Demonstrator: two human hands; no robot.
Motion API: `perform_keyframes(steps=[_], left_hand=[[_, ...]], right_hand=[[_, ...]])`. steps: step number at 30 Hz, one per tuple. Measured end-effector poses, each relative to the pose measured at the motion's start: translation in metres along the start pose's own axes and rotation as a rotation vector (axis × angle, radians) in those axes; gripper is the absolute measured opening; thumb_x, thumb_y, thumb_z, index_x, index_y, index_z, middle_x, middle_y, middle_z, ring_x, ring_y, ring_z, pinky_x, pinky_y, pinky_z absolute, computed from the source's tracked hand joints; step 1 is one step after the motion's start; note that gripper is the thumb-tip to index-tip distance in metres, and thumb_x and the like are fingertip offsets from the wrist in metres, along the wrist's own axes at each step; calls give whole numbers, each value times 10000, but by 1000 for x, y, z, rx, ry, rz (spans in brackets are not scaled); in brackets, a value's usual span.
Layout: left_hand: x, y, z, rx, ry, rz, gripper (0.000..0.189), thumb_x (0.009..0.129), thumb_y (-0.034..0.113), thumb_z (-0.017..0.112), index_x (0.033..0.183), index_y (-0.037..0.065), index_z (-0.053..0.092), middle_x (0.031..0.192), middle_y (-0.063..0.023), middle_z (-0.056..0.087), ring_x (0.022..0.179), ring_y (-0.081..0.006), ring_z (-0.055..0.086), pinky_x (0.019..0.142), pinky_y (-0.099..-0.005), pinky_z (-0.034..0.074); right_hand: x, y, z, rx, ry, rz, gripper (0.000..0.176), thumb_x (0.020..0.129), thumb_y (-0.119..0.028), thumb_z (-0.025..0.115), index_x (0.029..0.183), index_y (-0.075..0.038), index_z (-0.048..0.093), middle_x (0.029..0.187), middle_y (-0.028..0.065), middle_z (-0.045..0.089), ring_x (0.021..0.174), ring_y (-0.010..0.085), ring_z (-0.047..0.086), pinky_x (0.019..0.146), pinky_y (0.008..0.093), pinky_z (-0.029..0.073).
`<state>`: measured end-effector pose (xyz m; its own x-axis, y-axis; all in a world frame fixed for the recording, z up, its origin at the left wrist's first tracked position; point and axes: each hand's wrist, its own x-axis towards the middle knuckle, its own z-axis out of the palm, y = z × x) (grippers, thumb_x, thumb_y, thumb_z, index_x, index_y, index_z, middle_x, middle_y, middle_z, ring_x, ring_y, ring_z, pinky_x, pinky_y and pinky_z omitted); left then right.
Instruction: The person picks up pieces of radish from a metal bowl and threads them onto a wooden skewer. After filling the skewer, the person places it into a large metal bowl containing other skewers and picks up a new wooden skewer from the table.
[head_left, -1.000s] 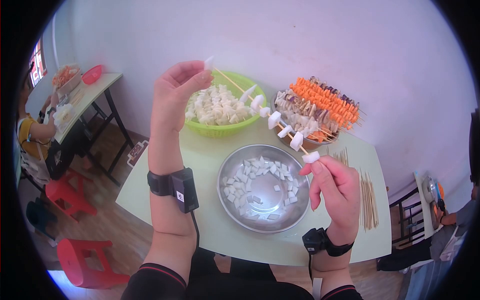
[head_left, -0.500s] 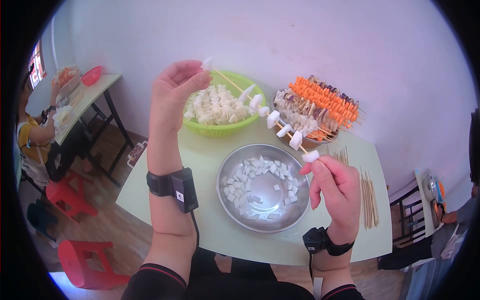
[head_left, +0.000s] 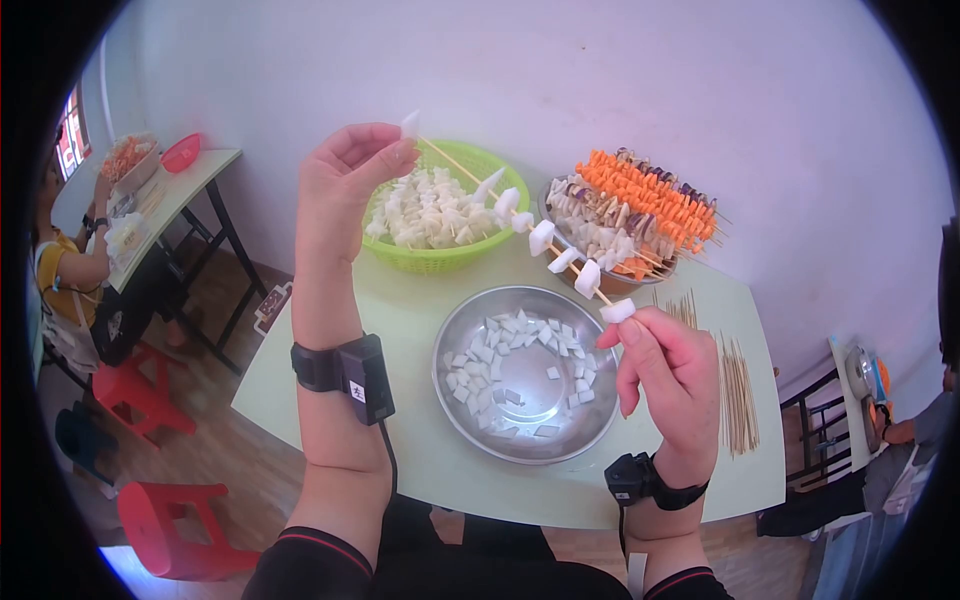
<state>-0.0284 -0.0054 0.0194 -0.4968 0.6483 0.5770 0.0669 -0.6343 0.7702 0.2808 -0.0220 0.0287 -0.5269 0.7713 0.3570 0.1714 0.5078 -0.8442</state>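
Note:
My left hand [head_left: 350, 175] is raised above the table, thumb and fingers pinching a white diamond-shaped piece [head_left: 411, 124] at the upper tip of a bamboo skewer [head_left: 452, 160]. Several white chunks [head_left: 541, 238] are threaded along the skewer's lower stretch. The skewer's other end is in my right hand [head_left: 668, 375], whose thumb and fingers close just below the lowest chunk. Under the skewer stands a steel bowl [head_left: 455, 425] with loose white pieces [head_left: 490, 350] in it. A green basket [head_left: 425, 262] of white skewered pieces stands behind, beyond my left hand.
A bowl [head_left: 600, 283] at the back right is piled with orange, white and purple skewers [head_left: 650, 200]. Bare bamboo sticks [head_left: 738, 400] lie at the table's right. Red stools [head_left: 175, 530] stand on the left floor. One person [head_left: 75, 265] sits at the left table; another's arm shows far right.
Both hands and the skewer have shifted very slightly up and left. My grips look the same. The person at the left has moved an arm a little.

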Motion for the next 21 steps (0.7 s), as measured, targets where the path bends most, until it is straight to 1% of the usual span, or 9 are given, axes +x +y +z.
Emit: perform_keyframes(steps=[6,9,12,14,17,18,19,20,21], left_hand=[[0,0,-3,22,-9,-9,200,821,30,668,998,-36,603,905,-107,658,828,-155,646,777,-258,521],[0,-1,-5,32,-26,-15,202,819,34,670,998,-35,605,903,-105,658,830,-155,646,781,-257,520],[0,-1,-7,30,-34,-19,205,819,40,671,999,-34,607,903,-104,658,831,-153,644,786,-257,518],[0,0,-8,27,-32,-21,206,819,43,671,999,-34,608,904,-104,659,832,-152,643,788,-256,516],[0,2,-8,46,-15,-29,208,816,46,673,998,-34,611,910,-106,660,829,-152,641,792,-257,515],[0,2,-8,18,-7,-24,227,788,53,698,978,-39,615,890,-110,658,813,-159,641,771,-255,510],[0,3,-7,-9,0,-19,248,759,61,724,959,-43,619,870,-113,656,797,-166,640,751,-254,506],[0,3,-6,-9,0,-19,248,759,61,724,959,-43,619,870,-113,656,797,-166,640,751,-254,506],[0,3,-5,-14,4,-22,246,758,63,726,955,-41,622,867,-112,655,796,-165,639,750,-253,505]], right_hand=[[0,0,1,14,0,6,236,957,-156,467,856,-6,619,463,-35,434,428,20,390,422,195,293],[1,2,1,6,-6,9,209,952,-134,478,892,-2,630,471,-29,444,429,23,401,423,198,302],[2,4,4,-42,19,-23,186,945,-110,491,942,3,638,481,-21,456,431,28,418,426,202,316],[4,8,6,-131,88,-98,176,940,-96,499,982,5,638,487,-15,464,433,34,432,428,203,326],[8,15,10,-176,141,-159,190,945,-115,495,982,8,635,486,-15,469,431,41,437,427,204,327],[7,13,10,-176,141,-159,190,945,-115,495,982,8,635,486,-15,469,431,41,437,427,204,327],[6,9,8,-58,73,-58,200,950,-128,485,970,9,628,486,-15,474,427,42,436,432,200,326],[6,7,7,61,5,44,211,954,-142,475,958,10,622,486,-14,480,424,44,436,437,196,326],[7,8,6,61,6,44,211,954,-142,475,958,10,622,486,-14,480,424,44,436,437,196,326]])
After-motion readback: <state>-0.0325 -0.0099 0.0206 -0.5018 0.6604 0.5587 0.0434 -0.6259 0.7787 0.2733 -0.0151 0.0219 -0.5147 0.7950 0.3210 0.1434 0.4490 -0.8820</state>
